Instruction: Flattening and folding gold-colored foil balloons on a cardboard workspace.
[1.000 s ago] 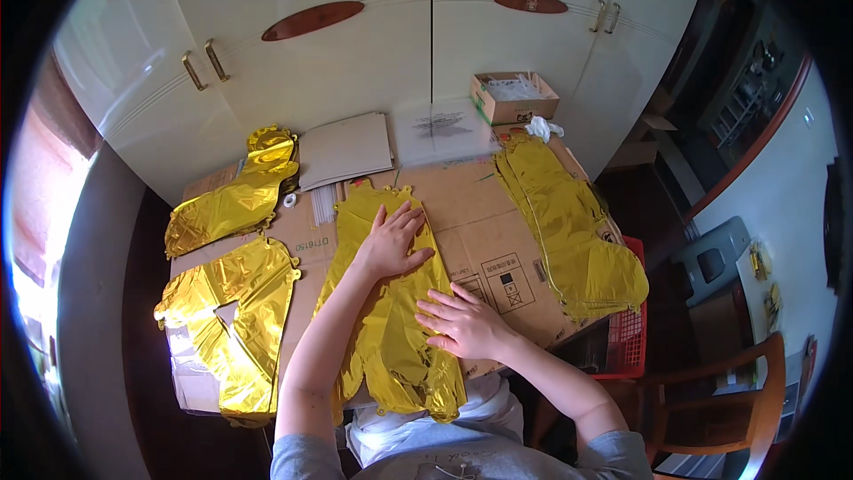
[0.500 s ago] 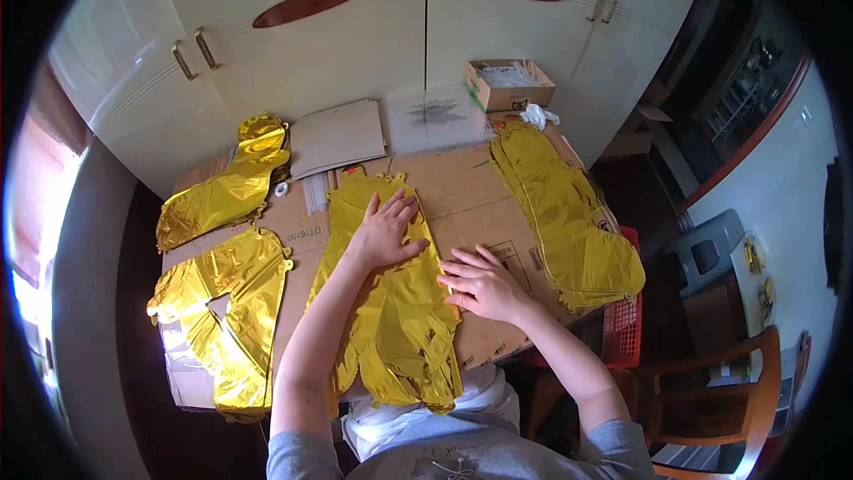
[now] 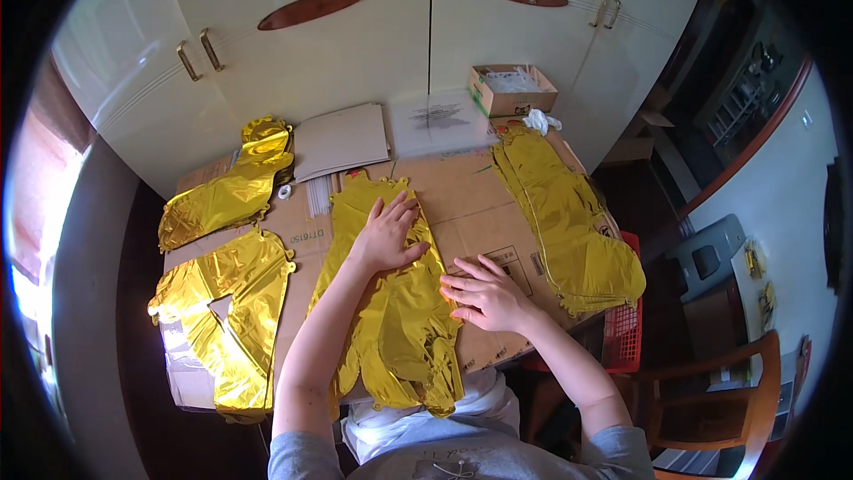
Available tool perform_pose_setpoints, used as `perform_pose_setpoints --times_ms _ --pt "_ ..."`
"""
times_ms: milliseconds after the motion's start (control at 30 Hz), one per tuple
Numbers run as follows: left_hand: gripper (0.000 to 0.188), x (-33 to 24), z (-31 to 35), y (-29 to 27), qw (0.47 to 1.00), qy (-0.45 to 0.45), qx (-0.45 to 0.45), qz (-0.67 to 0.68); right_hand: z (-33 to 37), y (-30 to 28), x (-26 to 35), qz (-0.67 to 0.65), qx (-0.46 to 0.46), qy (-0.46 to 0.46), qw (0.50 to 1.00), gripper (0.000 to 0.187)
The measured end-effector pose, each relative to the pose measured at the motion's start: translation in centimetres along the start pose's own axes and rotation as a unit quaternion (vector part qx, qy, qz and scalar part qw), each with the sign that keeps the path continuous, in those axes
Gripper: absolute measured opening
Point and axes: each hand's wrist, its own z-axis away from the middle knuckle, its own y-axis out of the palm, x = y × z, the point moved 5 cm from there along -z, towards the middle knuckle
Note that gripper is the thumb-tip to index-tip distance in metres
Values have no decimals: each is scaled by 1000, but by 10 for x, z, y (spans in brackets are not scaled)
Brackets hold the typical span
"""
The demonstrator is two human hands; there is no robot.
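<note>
A flat gold foil balloon (image 3: 400, 320) lies lengthwise before me, its lower end reaching the table's near edge. My left hand (image 3: 388, 236) rests flat on its upper part, fingers spread. At the balloon's right edge, my right hand (image 3: 487, 295) is open with its fingertips touching the foil's border. On the left lie two more flat foil pieces: one with a triangular hole (image 3: 258, 289) and one curved (image 3: 218, 196) farther back. A further pile of gold foil balloons (image 3: 564, 222) stretches along the right side.
Cardboard (image 3: 453, 204) covers the table. Toward the back are grey-brown cardboard sheets (image 3: 342, 140), a clear plastic bag (image 3: 435, 120) and a small open box (image 3: 513, 93). White cabinets (image 3: 346, 53) stand behind. A red basket (image 3: 626, 338) and wooden chair (image 3: 711, 400) are at right.
My right hand has slid slightly toward me along the foil's right edge. The left hand stays on the balloon, and the whole view has shifted a little.
</note>
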Motion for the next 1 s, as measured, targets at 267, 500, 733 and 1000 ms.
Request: perform_pose_setpoints --times_ms 267,500,733,1000 --pt "66 0 -2 -6 999 -13 -9 -41 0 2 -2 -2 -25 4 1000 35" --pt "65 -78 39 -26 988 122 92 -22 0 2 -2 2 -13 20 1000 33" --pt "70 -83 57 -14 991 89 86 -52 1 2 -2 7 -23 14 1000 29" --pt "82 -72 36 -5 989 22 82 -123 1 2 -3 -1 -19 15 1000 29"
